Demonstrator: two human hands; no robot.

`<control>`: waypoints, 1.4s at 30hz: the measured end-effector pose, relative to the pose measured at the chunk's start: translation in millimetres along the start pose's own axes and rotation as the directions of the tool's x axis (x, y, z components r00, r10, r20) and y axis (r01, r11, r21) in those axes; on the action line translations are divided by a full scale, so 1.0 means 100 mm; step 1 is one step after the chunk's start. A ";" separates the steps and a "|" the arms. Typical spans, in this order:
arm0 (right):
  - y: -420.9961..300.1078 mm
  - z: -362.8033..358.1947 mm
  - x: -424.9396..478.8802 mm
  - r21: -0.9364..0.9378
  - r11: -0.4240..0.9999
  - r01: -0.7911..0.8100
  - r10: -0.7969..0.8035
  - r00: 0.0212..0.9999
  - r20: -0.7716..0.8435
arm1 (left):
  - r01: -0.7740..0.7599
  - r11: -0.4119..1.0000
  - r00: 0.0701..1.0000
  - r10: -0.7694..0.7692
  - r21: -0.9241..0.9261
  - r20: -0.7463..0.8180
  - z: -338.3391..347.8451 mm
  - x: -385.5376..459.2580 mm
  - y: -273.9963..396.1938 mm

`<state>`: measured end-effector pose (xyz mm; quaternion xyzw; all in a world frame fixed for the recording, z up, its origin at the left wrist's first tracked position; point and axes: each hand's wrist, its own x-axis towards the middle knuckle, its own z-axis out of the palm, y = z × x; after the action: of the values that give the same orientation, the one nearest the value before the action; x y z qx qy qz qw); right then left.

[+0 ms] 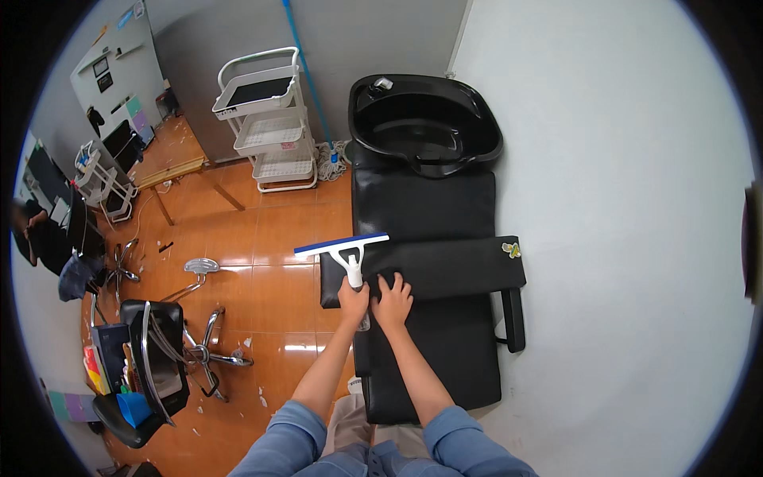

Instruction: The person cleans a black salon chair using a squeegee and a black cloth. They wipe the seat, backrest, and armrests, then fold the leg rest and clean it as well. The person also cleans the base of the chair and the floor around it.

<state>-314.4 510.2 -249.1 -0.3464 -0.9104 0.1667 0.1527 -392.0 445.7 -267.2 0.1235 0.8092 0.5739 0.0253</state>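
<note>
My left hand (355, 303) is closed around the handle of a white window squeegee (355, 273) with a blue blade, held over the left edge of a black padded board (441, 268). The board lies crosswise on a black salon shampoo chair (435, 352) and bears a small sticker near its right end. Spread fingers of my right hand (393, 300) rest on the board's near edge, just right of the squeegee. Beyond the board, a black shampoo basin (426, 125) with a chrome fitting sits at the chair's far end.
A white three-tier trolley (275, 128) and a mop (331, 160) stand at the back. On the left, a black salon chair (156, 316) holds boxes and a blue container (133, 409). A person in dark clothes (47, 238) appears at the far left. A white wall (620, 238) borders the right side.
</note>
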 end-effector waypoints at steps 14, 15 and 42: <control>1.21 -0.35 0.71 -0.106 0.985 -0.134 0.122 0.986 -0.112 | 0.186 0.979 0.981 -0.190 0.084 0.038 0.47 0.12 -0.12; 1.09 -0.31 0.79 -0.105 0.985 -0.139 0.127 0.985 -0.116 | 0.186 0.980 0.982 -0.188 0.070 0.022 0.47 0.12 -0.11; 0.11 0.14 1.75 -0.092 0.996 -0.022 0.055 0.924 0.377 | 0.429 0.885 0.902 -0.428 -0.180 0.047 0.53 0.18 -0.10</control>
<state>-438.0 634.1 -237.3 -0.3317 -0.9221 0.1942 -0.0447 -401.2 495.8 -292.9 -0.0594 0.7593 0.6266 0.1654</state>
